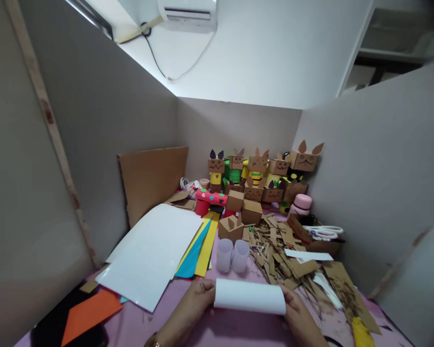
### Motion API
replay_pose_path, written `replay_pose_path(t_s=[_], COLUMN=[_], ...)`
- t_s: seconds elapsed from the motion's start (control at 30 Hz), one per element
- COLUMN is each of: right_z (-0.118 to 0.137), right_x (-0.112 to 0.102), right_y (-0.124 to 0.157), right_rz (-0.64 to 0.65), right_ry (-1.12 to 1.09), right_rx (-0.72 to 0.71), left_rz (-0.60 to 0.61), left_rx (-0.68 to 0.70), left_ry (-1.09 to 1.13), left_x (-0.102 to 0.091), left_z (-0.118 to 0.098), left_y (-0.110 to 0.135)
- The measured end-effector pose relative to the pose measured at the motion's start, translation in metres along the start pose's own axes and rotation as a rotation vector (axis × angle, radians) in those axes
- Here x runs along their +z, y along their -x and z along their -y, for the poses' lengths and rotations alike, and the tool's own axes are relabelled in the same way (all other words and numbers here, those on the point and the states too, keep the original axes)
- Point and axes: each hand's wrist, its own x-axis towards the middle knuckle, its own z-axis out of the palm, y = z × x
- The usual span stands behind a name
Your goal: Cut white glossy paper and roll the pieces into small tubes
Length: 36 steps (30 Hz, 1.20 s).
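Note:
Both of my hands hold a rolled sheet of white paper (250,295), a horizontal tube just above the pink tabletop (210,332). My left hand (197,301) is closed round its left end. My right hand (299,315) grips its right end, fingers wrapped behind it. Two small white paper tubes (233,255) stand upright just beyond the roll.
A large white sheet (152,253) lies on yellow, blue and orange papers at left. Cardboard scraps (282,250) pile at right, with scissors (323,233) and a pink bottle (301,204). Cardboard box figures with ears (264,176) line the back. Grey partition walls enclose the desk.

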Motion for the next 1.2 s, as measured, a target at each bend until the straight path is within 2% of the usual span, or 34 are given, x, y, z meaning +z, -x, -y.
replay_pose_path(t_s=[0.2, 0.4, 0.57, 0.7, 0.93, 1.03, 1.2], right_z=[-0.004, -0.001, -0.006, -0.002, 0.026, 0.027, 0.010], right_x=[-0.003, 0.003, 0.011, 0.014, 0.014, 0.018, 0.020], right_y=[-0.002, 0.000, -0.007, -0.032, -0.096, -0.112, -0.120], right_rz=[-0.001, -0.044, -0.087, -0.110, -0.151, -0.185, -0.218], right_ry=[0.031, 0.038, 0.027, 0.042, 0.104, 0.107, 0.098], right_rx=[-0.025, 0.009, 0.023, 0.016, 0.047, 0.032, -0.025], left_rz=[-0.041, -0.042, -0.154, -0.284, -0.362, -0.396, -0.432], left_rx=[0.068, 0.041, 0.022, 0.035, 0.055, 0.060, 0.088], left_ry=[-0.029, -0.010, 0.000, -0.010, -0.106, -0.132, -0.136], left_x=[-0.002, -0.001, -0.005, -0.018, -0.042, -0.045, -0.048], left_z=[0.007, 0.005, 0.008, -0.003, -0.041, -0.041, -0.023], left_y=[-0.001, -0.001, -0.008, -0.023, -0.067, -0.081, -0.091])
